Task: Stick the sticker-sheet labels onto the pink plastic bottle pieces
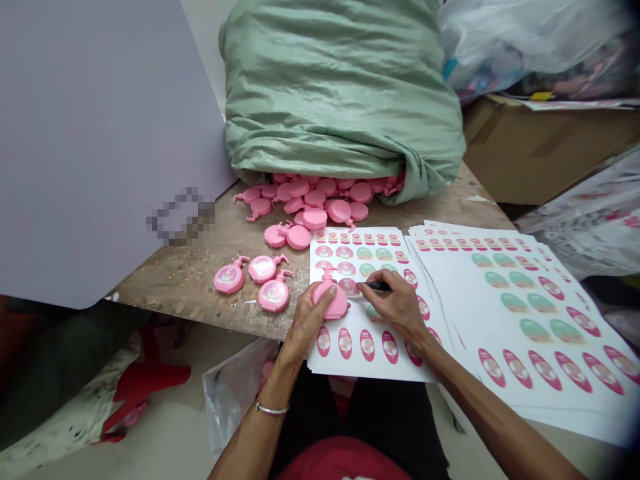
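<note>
My left hand is closed on a pink toy pump bottle, its plain round face up, above the sheet of stickers. Between the fingers of my right hand is a slim black-handled tool; its exact kind is too small to tell. Those fingertips are at a pink round sticker on the sheet, just right of the bottle. To the left of my hands lie several pink bottles with stickers on their faces, one of them a stickered bottle nearest the table edge.
A green sack at the back spills plain pink bottles onto the wooden table. More printed sticker sheets lie to the right. A cardboard box stands at the back right, and a large grey panel fills the left.
</note>
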